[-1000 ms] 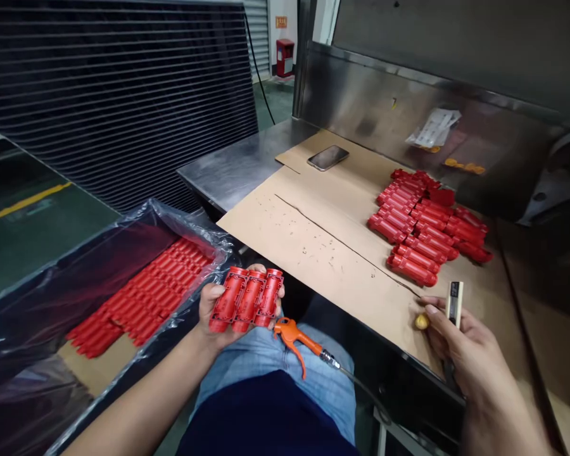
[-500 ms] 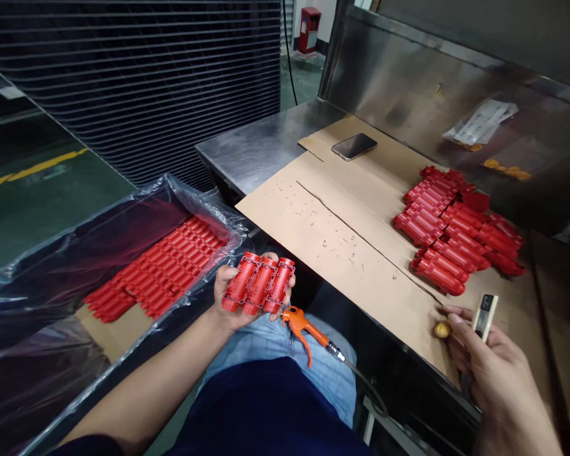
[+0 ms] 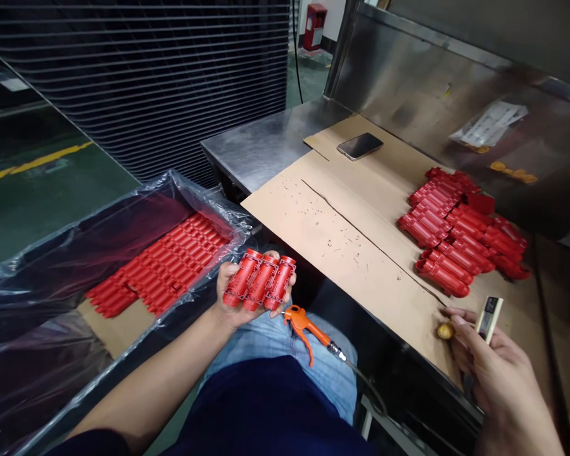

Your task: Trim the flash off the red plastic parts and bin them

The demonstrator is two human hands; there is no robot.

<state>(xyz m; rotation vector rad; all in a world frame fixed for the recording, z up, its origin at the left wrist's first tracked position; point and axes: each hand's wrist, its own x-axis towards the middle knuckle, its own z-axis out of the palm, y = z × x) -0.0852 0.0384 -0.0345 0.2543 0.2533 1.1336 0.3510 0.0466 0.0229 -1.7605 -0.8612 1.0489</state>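
Cardboard (image 3: 342, 234) on a steel bench (image 3: 266, 145) lies right of the left hand (image 3: 230, 294). Joined red tubes (image 3: 259, 280) are cradled in that hand, seemingly light, stiff plastic, best held by the side frames. A pale block (image 3: 488, 318) and yellow nub (image 3: 445, 331) appear pinched by the right hand (image 3: 491, 373); a blow gun (image 3: 304, 326) lies below the left.

**Vivid Red Among Dull Tones**

The moulded plastic tubes (image 3: 259, 280) are vivid red, with a repeating lattice of ribs; the air blow gun (image 3: 304, 327) is orange with a silver nozzle; the small gadget (image 3: 489, 320) is cream with a black patch; the cardboard sheet (image 3: 342, 234) is tan, speckled with dark flecks; the louvred panel (image 3: 137, 82) shows black horizontal stripes.
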